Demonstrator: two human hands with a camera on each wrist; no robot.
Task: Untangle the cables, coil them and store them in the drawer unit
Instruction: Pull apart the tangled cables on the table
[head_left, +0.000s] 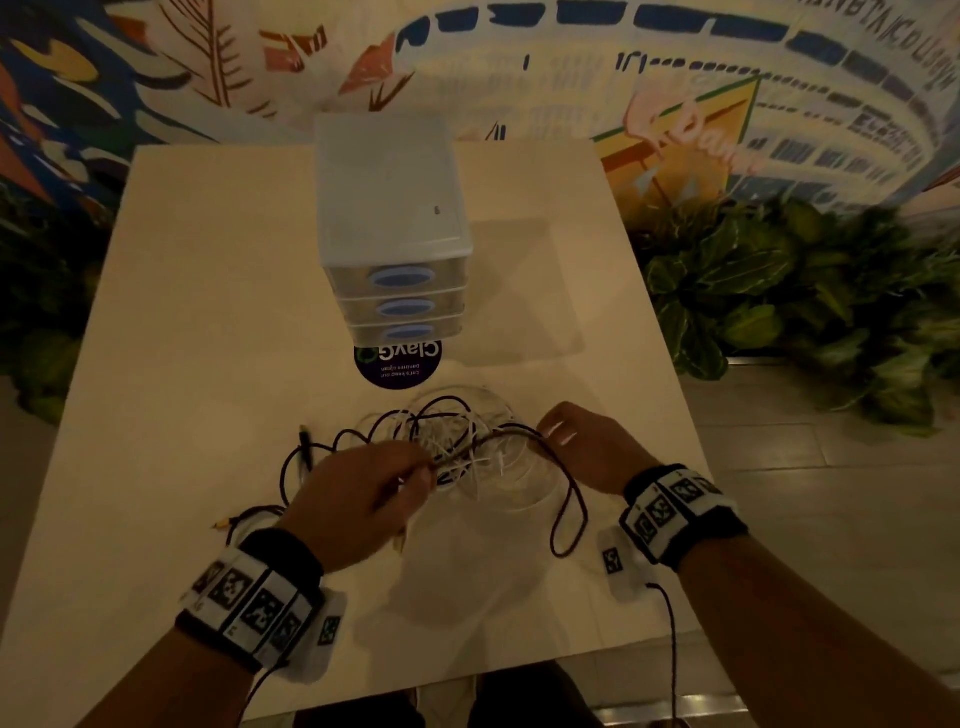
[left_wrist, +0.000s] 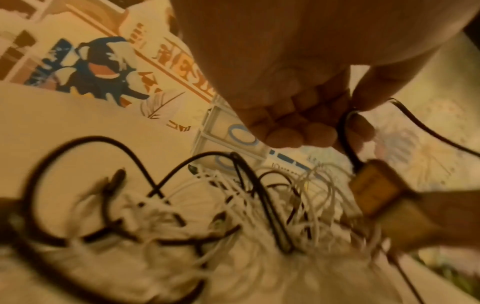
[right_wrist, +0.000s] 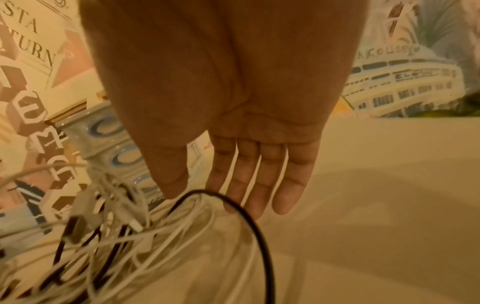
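Note:
A tangle of black and white cables (head_left: 457, 447) lies on the pale table (head_left: 208, 312) in front of me. My left hand (head_left: 423, 475) pinches a black cable (left_wrist: 348, 144) between thumb and forefinger just above the tangle (left_wrist: 259, 205); the other fingers of the left hand (left_wrist: 358, 115) are curled. To the right of the pile my right hand (head_left: 558, 434) is open, its straight fingertips (right_wrist: 259, 205) touching a black cable loop (right_wrist: 257, 232) beside the white cables (right_wrist: 130, 236). The translucent three-drawer unit (head_left: 395, 234) stands behind with its drawers closed.
A round dark sticker (head_left: 397, 366) sits on the table before the drawer unit. A clear round dish (head_left: 462, 388) seems to lie under the tangle. Loose black plug ends (head_left: 306, 441) trail to the left. Leafy plants (head_left: 779, 291) stand right of the table, against a mural wall.

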